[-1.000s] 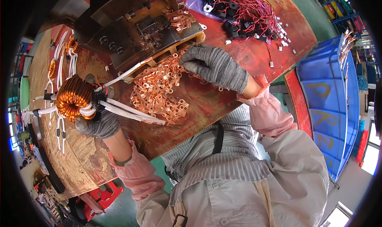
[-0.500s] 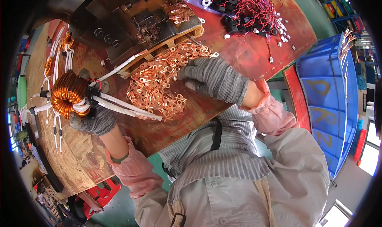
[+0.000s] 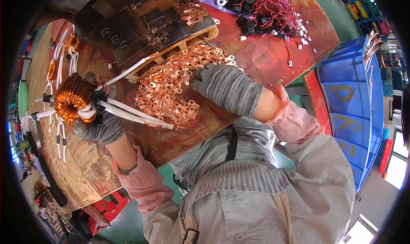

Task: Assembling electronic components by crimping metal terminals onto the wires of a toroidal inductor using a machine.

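My left hand point(image 3: 102, 128), in a grey knit glove, is closed around the underside of a copper-wound toroidal coil point(image 3: 70, 101). White sleeved leads point(image 3: 132, 113) run from the coil toward the right, their ends lying near a heap of copper ring terminals point(image 3: 166, 86). At the right edge of that heap is my right hand point(image 3: 228, 90), also gloved, back of the hand up and fingers curled in. Whatever its fingertips may grip is hidden beneath the glove.
A dark metal press point(image 3: 136, 30) stands on a wooden pallet behind the terminals. Red wires with black parts point(image 3: 265, 13) lie at the far right of the red tabletop point(image 3: 256, 56). More coils point(image 3: 53, 71) sit at left. A blue crate point(image 3: 350, 107) stands at right.
My right hand's fingers have curled in from a more stretched position over the heap, and the wrist has turned slightly. My left hand and the coil have barely moved.
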`<state>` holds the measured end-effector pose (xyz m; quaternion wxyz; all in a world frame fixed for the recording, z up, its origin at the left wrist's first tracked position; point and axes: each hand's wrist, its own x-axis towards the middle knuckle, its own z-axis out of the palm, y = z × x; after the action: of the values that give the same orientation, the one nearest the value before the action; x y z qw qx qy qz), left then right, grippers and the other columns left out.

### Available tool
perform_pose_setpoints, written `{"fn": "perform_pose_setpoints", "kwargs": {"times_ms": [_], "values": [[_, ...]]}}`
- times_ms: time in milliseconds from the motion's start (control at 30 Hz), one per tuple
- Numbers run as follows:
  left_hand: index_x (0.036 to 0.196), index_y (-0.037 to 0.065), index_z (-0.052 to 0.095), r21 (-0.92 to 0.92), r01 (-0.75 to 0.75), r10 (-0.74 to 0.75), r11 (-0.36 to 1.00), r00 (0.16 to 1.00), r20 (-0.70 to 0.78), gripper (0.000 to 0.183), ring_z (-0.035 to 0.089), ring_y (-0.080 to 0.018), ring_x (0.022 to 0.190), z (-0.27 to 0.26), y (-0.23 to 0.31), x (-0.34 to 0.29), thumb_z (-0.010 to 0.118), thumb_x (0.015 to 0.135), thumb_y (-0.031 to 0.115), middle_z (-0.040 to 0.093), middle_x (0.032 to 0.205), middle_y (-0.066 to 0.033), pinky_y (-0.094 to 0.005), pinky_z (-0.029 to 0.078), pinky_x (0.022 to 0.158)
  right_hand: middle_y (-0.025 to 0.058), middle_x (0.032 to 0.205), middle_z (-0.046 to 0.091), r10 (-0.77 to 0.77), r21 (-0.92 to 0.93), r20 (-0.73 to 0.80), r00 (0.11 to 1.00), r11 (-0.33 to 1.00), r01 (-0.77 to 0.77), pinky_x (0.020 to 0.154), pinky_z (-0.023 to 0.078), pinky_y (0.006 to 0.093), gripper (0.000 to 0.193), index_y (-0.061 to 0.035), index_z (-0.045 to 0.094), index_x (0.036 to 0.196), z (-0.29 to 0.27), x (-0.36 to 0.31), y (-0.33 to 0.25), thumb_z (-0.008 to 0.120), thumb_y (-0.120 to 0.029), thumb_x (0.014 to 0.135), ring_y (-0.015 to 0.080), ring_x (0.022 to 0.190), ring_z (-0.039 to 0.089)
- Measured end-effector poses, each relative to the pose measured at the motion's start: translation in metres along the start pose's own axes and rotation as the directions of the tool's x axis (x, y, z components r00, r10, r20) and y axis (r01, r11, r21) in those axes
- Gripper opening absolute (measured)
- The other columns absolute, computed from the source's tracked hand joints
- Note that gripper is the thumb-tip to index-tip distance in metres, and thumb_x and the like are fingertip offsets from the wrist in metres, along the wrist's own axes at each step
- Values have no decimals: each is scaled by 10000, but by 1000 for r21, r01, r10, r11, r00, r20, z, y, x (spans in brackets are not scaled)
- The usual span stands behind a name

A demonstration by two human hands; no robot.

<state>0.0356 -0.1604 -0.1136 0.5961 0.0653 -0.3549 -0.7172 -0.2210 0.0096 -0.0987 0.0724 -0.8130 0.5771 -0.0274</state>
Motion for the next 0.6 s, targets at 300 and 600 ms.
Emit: {"fn": "perform_pose_setpoints", "kwargs": {"times_ms": [300,600], "values": [[1315,12,289,15,-27,28,1000,997,-75,868,513,-289,1035,-2,-2,-3,733,628,303,398,1238,-245,-425,464,795,126,910,548,101,147,56,993,983,-108,694,487,369,218,-42,539,992,-6,7,-1,489,-96,787,283,835,580],[1267,30,344,-5,25,-25,1000,1000,-16,802,526,-233,925,12,-2,-3,745,617,274,427,1157,-179,-386,463,731,92,835,611,222,762,-324,920,637,114,709,482,322,154,-47,580,931,-10,10,16,576,-124,798,219,792,602]]}}
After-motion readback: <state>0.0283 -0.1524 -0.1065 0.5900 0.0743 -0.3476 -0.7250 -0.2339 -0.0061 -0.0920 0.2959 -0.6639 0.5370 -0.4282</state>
